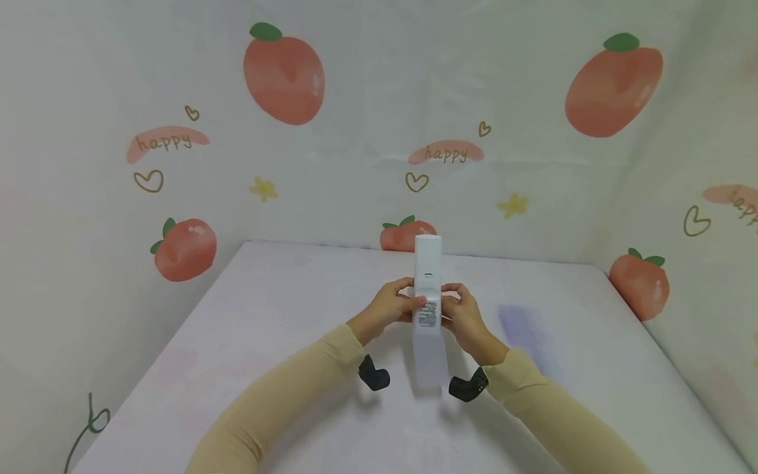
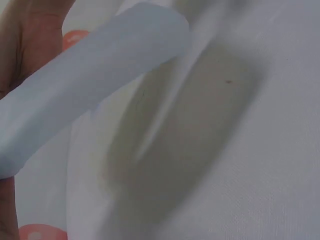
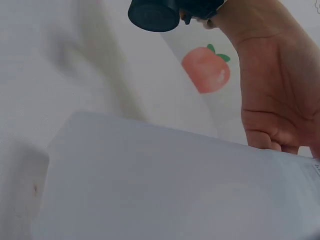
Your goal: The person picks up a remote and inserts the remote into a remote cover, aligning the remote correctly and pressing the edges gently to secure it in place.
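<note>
A long, narrow white plastic device (image 1: 428, 263) with a printed label and a small slot stands upright between both hands, held over the table. My left hand (image 1: 392, 304) grips it from the left, thumb lying across the label. From the other side my right hand (image 1: 464, 316) holds its edge with bent fingers, the tips partly hidden behind it. In the left wrist view the device (image 2: 100, 70) shows as a slim, slightly curved bar beside the palm (image 2: 42, 42). Its broad, plain side (image 3: 175, 185) fills the lower right wrist view, below the right hand (image 3: 280, 95).
The white-covered table (image 1: 284, 296) has a bluish patch (image 1: 527, 336) to the right. A white curtain (image 1: 367, 85) printed with red fruit stands behind and at both sides. Dark wrist cameras (image 1: 374, 373) hang under the forearms, and shadows fall on the cloth.
</note>
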A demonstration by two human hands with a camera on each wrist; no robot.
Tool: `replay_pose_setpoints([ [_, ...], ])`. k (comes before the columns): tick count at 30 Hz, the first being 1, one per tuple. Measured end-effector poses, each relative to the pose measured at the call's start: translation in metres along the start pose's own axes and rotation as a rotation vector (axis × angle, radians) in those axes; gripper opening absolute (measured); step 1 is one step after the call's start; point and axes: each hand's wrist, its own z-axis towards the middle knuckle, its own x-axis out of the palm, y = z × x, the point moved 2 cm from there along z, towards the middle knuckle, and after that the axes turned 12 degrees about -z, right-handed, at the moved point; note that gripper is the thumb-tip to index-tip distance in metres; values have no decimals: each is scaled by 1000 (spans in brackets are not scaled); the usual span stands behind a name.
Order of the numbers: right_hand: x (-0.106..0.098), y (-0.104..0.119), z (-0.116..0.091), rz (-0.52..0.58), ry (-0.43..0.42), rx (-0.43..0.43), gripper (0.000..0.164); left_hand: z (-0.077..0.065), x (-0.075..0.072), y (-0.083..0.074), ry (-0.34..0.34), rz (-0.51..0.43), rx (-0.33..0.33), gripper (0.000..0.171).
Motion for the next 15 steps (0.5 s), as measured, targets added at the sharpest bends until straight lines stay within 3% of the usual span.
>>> replay_pose_setpoints([
  [5, 1, 0, -2, -87, 63, -38, 45, -2, 0, 3, -26, 26, 31, 41],
  [8, -1, 2, -2, -135, 86, -45, 47, -3, -2, 4, -19, 46, 56, 41],
  [12, -6, 3, 0, -70, 43, -39, 40, -8, -2, 2, -55, -57, 117, 48],
  [15, -9, 4, 1, 6, -11, -38, 36, -10, -2, 4, -120, -164, 143, 41],
])
